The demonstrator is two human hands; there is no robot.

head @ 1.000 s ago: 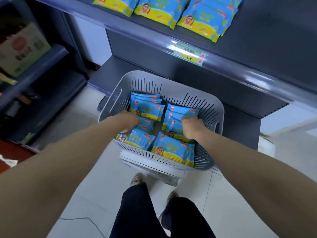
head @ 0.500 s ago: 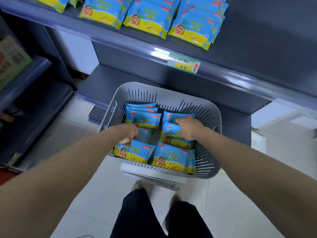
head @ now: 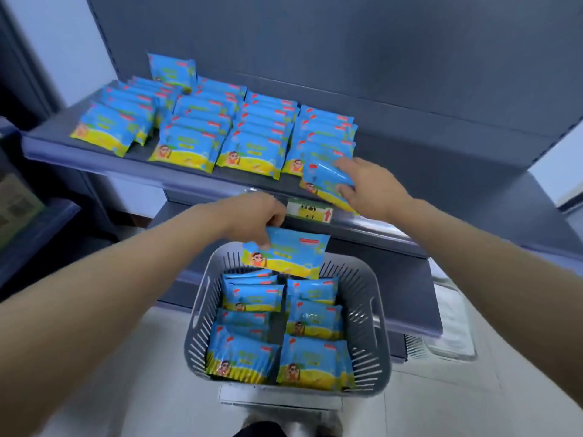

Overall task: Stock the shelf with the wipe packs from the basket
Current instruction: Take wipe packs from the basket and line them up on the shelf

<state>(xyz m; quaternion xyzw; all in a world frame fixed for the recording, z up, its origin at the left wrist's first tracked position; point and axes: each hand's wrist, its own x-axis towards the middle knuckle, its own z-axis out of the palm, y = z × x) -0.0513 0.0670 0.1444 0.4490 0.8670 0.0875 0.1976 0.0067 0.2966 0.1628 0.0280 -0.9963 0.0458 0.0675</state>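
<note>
My left hand (head: 256,216) pinches a blue and yellow wipe pack (head: 290,253) by its top edge, hanging above the grey slotted basket (head: 375,313). My right hand (head: 369,187) grips a second wipe pack (head: 325,181) at the front edge of the grey shelf (head: 94,152), at the right end of the rows. Several rows of wipe packs (head: 202,134) lie overlapped on that shelf. More wipe packs (head: 277,335) fill the basket in two columns.
A price tag (head: 310,211) with a red arrow sits on the shelf's front rail. A lower shelf (head: 407,291) runs behind the basket. Another shelving unit (head: 28,216) stands at the left. Pale tiled floor (head: 126,389) lies below, with my legs at the bottom edge.
Both hands have lifted out of the basket, each with a wipe pack. The right hand has reached the shelf edge; the left hand is above the basket. The view has tilted up.
</note>
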